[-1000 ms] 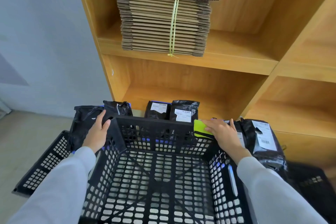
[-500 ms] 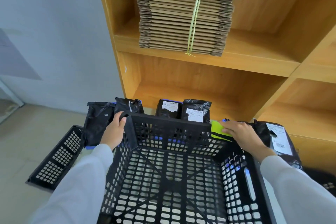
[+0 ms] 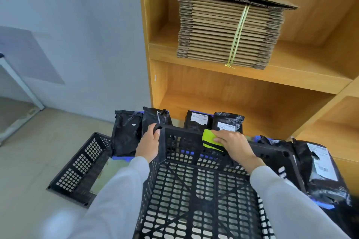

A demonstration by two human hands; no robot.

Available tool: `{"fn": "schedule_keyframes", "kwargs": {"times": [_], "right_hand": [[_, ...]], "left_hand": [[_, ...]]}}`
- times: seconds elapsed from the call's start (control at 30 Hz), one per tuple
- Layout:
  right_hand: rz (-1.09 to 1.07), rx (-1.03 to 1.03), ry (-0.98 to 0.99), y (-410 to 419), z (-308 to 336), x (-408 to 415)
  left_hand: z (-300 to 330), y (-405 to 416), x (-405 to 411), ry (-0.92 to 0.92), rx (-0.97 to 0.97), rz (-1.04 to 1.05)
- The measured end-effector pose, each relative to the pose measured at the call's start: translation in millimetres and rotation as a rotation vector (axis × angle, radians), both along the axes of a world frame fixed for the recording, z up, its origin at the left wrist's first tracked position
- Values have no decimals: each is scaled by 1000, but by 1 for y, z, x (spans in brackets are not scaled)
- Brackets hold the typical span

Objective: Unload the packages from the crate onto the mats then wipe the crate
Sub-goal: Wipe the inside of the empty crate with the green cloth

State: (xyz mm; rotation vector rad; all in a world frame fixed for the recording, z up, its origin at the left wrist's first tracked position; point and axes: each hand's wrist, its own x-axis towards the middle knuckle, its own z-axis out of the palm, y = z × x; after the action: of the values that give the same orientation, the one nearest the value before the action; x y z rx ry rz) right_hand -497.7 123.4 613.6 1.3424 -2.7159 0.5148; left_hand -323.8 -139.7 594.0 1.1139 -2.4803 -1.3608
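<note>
A black perforated plastic crate [image 3: 196, 196] fills the lower middle of the head view, with nothing inside it. My left hand [image 3: 148, 144] grips its far left corner. My right hand [image 3: 232, 144] presses a yellow-green cloth [image 3: 208, 139] onto the crate's far rim. Beyond the crate, black packages [image 3: 126, 132] with white labels stand on blue mats [image 3: 124, 158] on the floor. More packages [image 3: 318, 165] lie on a mat to the right.
A wooden shelf unit [image 3: 252, 77] stands right behind the packages, with a tied bundle of flat cardboard [image 3: 229, 31] on it. A black crate lid [image 3: 77, 169] lies on the floor at left. A grey wall and tiled floor lie further left.
The view has swung left. My right hand has slid the cloth leftward along the crate's far rim. My left hand keeps its grip on the corner.
</note>
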Motion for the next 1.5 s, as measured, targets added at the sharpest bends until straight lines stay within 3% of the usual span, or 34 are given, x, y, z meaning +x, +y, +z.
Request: {"fn": "schedule_keyframes", "kwargs": {"times": [0.3,0.5,0.87,1.07,1.5], "right_hand": [[64,-37,75,-89,-15,25],[49,55,96,-136,-18,41],[66,-24,72,-143,-17,49],[91,90,51,-125,-12,39],[-40,-38,111,37,-17,-10]], "left_hand": [[-6,-3,-3,26,-9,-8],[-7,-3,-3,26,-2,3],[0,2,0,-1,-20,13],[5,5,0,-22,-73,15],[10,11,0,-53,-67,51]]}}
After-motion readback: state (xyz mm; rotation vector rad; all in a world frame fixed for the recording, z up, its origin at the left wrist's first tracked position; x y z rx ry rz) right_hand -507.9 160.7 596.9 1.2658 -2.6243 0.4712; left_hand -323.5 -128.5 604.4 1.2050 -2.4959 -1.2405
